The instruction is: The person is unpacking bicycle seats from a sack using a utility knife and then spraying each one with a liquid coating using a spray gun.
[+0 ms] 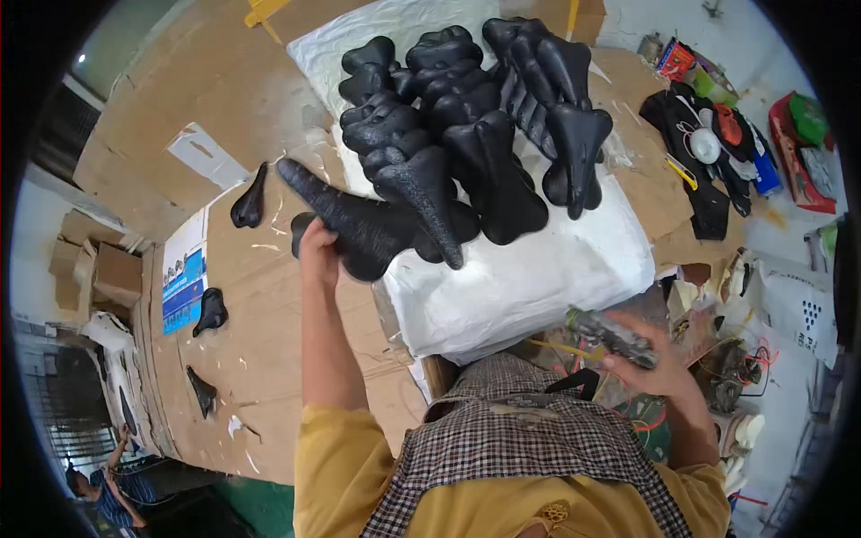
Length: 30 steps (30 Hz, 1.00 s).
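Observation:
Black bicycle saddles [502, 170] lie stacked in rows on a white padded sheet [529, 287] in front of me. My left hand [318, 255] is closed on the near edge of a black bicycle saddle [359, 220] at the left of the pile. That saddle's narrow nose points to the far left, and other saddles overlap its right end. Low on the right, beside the sheet's near edge, my right hand [650, 359] is wrapped round a dark, lumpy, rod-like tool [614, 336] with a greenish end. I cannot make out the tool's kind.
Cardboard [278, 359] covers the table, with single saddles [248, 206] and scraps on its left. A yellow cutter knife [682, 173] lies by black cloth [708, 211] at right. Cords and bags crowd the lower right. Another person [112, 489] is at the far lower left.

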Each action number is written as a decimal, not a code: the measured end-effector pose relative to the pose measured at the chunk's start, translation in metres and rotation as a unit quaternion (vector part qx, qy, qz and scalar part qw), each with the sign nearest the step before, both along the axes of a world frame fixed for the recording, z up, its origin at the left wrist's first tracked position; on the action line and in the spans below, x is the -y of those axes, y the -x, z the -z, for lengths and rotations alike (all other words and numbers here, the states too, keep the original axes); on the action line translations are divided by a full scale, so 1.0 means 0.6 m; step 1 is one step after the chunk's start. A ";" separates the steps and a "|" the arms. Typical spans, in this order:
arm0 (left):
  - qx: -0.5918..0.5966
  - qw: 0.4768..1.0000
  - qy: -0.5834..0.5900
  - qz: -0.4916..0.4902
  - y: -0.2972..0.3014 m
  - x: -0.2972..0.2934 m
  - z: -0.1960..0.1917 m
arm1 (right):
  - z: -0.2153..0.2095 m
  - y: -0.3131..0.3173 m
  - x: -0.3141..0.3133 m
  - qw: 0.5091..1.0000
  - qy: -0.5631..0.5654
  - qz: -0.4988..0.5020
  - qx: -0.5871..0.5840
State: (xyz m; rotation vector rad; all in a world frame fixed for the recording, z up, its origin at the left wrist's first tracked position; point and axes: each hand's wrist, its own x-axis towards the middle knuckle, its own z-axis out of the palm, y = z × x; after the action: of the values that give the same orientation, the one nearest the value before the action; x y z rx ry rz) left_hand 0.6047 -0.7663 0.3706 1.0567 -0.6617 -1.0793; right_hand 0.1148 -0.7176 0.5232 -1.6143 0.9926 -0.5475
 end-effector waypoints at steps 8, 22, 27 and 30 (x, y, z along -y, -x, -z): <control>0.010 1.000 -0.001 -0.022 0.097 0.115 0.021 | 0.011 0.008 -0.020 0.997 -0.064 0.034 0.011; -0.009 0.848 -0.140 -0.512 -0.239 -0.196 0.182 | -0.001 -0.025 0.003 0.992 0.011 0.023 0.121; 0.434 0.776 -0.251 -0.382 -0.005 -0.089 0.151 | 0.032 -0.033 0.016 0.997 -0.075 0.027 -0.014; 0.413 0.871 -0.196 -0.179 0.066 -0.045 0.164 | 0.042 -0.040 0.022 0.997 -0.070 0.032 -0.017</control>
State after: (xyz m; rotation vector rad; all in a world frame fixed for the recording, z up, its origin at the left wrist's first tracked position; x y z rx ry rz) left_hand 0.5649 -0.7396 0.2722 1.9526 -0.8817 -0.3937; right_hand 0.1387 -0.7305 0.4977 -1.4761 1.0867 -0.4836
